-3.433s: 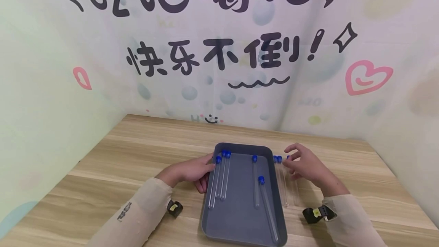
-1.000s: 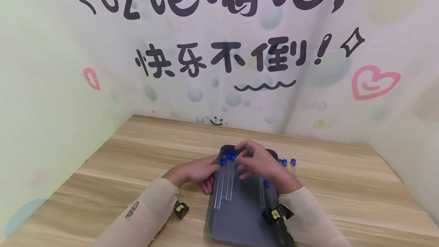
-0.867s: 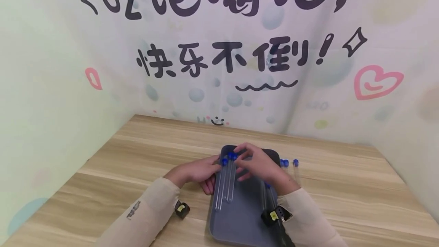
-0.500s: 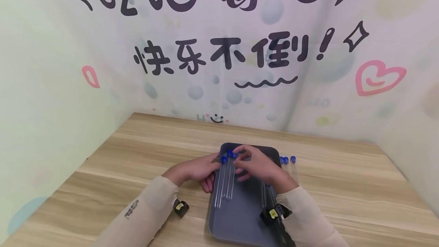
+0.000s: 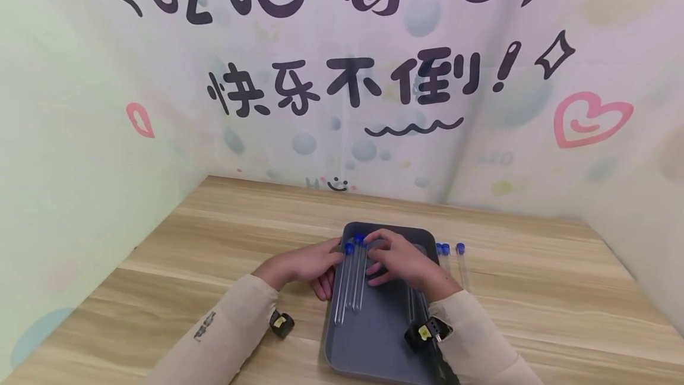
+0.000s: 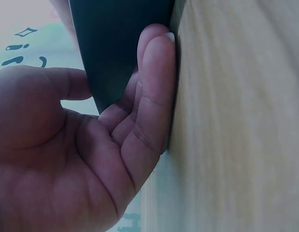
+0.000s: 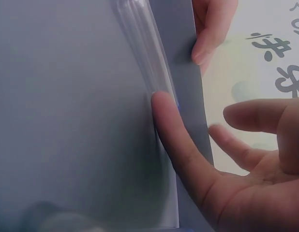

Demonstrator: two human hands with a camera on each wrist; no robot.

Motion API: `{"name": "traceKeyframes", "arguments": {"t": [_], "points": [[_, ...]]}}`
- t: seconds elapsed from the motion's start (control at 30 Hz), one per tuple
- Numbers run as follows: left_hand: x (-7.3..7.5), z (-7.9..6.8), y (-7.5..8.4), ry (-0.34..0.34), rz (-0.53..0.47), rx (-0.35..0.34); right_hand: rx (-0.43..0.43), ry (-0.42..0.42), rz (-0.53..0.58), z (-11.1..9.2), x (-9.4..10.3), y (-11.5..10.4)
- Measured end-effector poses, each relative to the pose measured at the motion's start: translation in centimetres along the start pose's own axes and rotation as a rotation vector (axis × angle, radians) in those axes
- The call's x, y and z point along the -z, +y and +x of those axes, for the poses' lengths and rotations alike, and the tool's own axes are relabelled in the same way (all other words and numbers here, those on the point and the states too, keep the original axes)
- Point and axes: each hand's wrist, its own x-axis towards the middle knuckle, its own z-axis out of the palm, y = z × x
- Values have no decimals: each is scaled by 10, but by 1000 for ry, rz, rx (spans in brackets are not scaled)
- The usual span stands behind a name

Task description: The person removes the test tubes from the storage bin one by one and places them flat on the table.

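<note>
My left hand [image 5: 315, 263] holds the grey tray [image 5: 374, 349] by its left side; in the left wrist view the thumb meets the rim and the fingers [image 6: 156, 82] lie along the outer wall. Clear test tubes [image 5: 350, 284] with blue caps lie side by side along the tray's left inside. Over them is my right hand [image 5: 398, 260], fingers spread and loosely bent. In the right wrist view one straight finger of the right hand [image 7: 251, 179] reaches the tubes [image 7: 147, 43], while thumb and forefinger stand apart with nothing between them.
More tubes [image 5: 411, 305] lie at the tray's right inside, partly hidden under the right forearm. Several capped tubes [image 5: 462, 263] rest on the wooden table [image 5: 256, 207] just right of the tray. A printed cloth [image 5: 299, 153] hangs behind the table.
My right hand has come left from the tubes beside the tray to those at its left inside. In the last half second its fingers have spread slightly. The left hand stays on the tray.
</note>
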Motion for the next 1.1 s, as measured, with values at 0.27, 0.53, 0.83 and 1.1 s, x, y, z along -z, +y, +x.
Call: {"name": "traceKeyframes", "arguments": {"t": [0.27, 0.53, 0.83, 1.1], "points": [[0, 0, 2, 3, 8, 10, -32, 7, 60, 0, 1, 1], [-1, 0, 2, 7, 12, 10, -23, -29, 41, -1, 2, 1], [-1, 0, 2, 8, 8, 17, -10, -64, 50, -3, 4, 1], [-2, 0, 2, 11, 14, 15, 12, -113, 54, -1, 5, 2]]}}
